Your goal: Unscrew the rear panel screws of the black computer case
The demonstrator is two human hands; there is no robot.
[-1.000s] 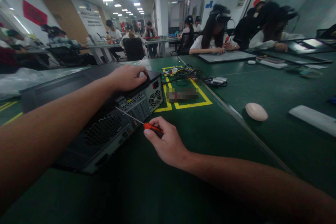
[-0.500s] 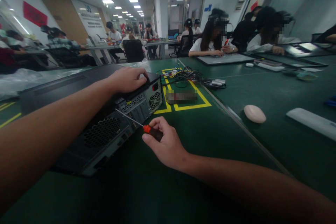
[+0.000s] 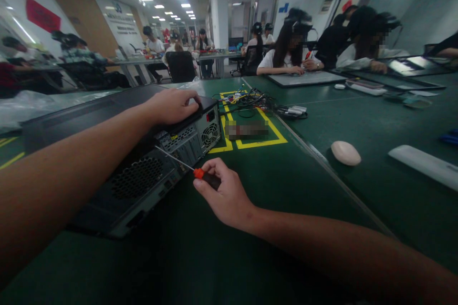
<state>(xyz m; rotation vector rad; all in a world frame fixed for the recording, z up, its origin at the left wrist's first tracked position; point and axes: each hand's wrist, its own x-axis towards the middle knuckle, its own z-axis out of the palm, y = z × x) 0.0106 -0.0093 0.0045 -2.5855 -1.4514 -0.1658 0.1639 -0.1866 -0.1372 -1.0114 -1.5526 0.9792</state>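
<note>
The screwdriver [image 3: 199, 173] is near the middle of the frame, its handle held in the right hand [image 3: 227, 193] between thumb and bent fingers. Its shaft points up and left from that grip, sloping across to the back of the case [image 3: 143, 176], and the tip ends at that face, just below the left forearm. Whether the tip touches there is too dim to tell. The case fills the left of the frame, the long side of its back face running from lower left up to the right, with a fan [image 3: 210, 134] at the upper right end. The right hand is nearer the handle; the left hand [image 3: 175, 106] lies on the top edge of the case above the shaft, fingers bent, and I cannot tell whether it grips the edge or only rests there.

Just right of the case, yellow tape [image 3: 263, 143] marks the green table [image 3: 286, 186], with tangled cables [image 3: 250, 100] at its far end. Farther right lies a pale oval thing [image 3: 346, 153]. At upper right a co-worker [image 3: 284, 59] bends over a flat panel [image 3: 307, 78].
</note>
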